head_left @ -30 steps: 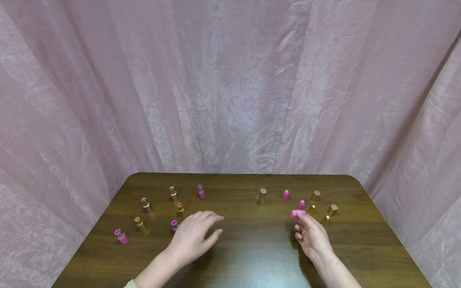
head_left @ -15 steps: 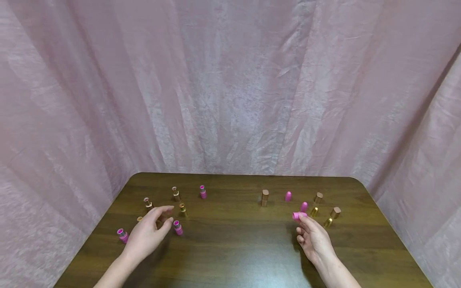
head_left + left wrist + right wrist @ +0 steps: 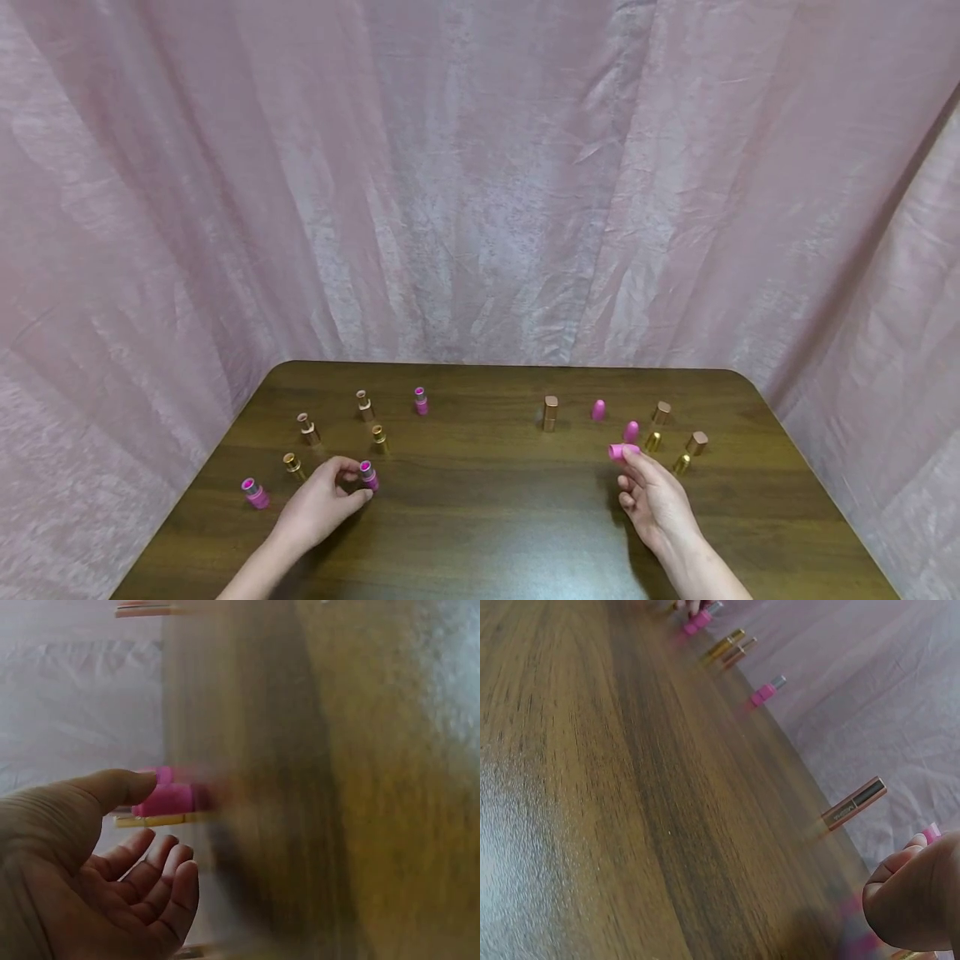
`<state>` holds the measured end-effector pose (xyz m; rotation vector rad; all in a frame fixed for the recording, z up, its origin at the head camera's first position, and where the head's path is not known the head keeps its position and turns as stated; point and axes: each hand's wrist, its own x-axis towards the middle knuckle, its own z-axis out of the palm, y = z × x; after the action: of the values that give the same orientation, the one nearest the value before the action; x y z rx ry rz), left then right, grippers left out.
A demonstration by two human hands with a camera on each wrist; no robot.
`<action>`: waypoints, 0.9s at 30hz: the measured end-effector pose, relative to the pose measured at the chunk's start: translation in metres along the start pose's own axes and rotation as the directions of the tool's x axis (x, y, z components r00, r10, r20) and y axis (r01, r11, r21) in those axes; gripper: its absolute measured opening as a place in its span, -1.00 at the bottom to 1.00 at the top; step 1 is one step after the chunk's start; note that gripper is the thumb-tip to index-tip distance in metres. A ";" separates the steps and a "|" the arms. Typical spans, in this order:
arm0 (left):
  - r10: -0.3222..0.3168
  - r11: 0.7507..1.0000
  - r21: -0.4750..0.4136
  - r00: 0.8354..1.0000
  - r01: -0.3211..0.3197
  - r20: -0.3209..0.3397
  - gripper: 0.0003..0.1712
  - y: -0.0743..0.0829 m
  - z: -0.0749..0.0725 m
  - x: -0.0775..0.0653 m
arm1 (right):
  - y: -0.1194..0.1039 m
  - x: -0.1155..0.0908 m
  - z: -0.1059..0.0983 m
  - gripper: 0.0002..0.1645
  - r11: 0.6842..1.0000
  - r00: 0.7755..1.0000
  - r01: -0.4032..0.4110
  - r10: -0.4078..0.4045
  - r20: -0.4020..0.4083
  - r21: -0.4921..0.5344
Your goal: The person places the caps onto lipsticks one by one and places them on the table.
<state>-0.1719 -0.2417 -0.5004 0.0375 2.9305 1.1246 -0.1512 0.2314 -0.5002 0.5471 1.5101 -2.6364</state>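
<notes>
My right hand (image 3: 660, 504) pinches a pink lipstick cap (image 3: 621, 451) between thumb and fingers, held level above the table. My left hand (image 3: 318, 504) is beside an upright pink lipstick base (image 3: 368, 475), its thumb and fingers spread on either side. In the left wrist view a gap shows between the thumb and the curved fingers, with the pink base (image 3: 166, 800) beyond them. Other uncapped bases stand around it: a pink one (image 3: 256, 493), a gold one (image 3: 293, 466), another gold one (image 3: 380, 438) and a rose-gold one (image 3: 307, 428).
Toward the back left stand a rose-gold base (image 3: 364, 406) and a pink base (image 3: 422, 401). A capped rose-gold lipstick (image 3: 550, 413) stands right of centre. Pink caps (image 3: 598, 410), gold caps (image 3: 682, 464) and rose-gold caps (image 3: 697, 442) stand on the right. A pink curtain (image 3: 480, 183) hangs behind the wooden table (image 3: 480, 517).
My left hand first moved left from above the nearer bases, then came down and right to the pink base. My right hand stays in place with the pink cap.
</notes>
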 end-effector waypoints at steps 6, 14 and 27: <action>0.017 0.999 0.044 0.999 -0.015 -0.042 -0.60 -0.004 0.011 0.004 | 0.000 -0.001 -0.001 -0.81 1.000 1.000 0.013 -0.013 0.000 -0.007; 0.022 0.999 0.045 0.998 -0.019 -0.066 -0.69 -0.003 0.016 0.007 | 0.003 0.000 -0.001 -0.81 1.000 1.000 0.011 -0.011 0.000 -0.006; 0.000 1.000 -0.008 0.998 0.000 -0.064 -0.73 0.000 0.017 0.006 | 0.004 0.002 0.000 -0.81 1.000 1.000 0.018 -0.018 -0.002 -0.011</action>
<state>-0.1779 -0.2303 -0.5127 0.0017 2.9820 1.1587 -0.1523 0.2297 -0.5046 0.5384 1.5366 -2.6396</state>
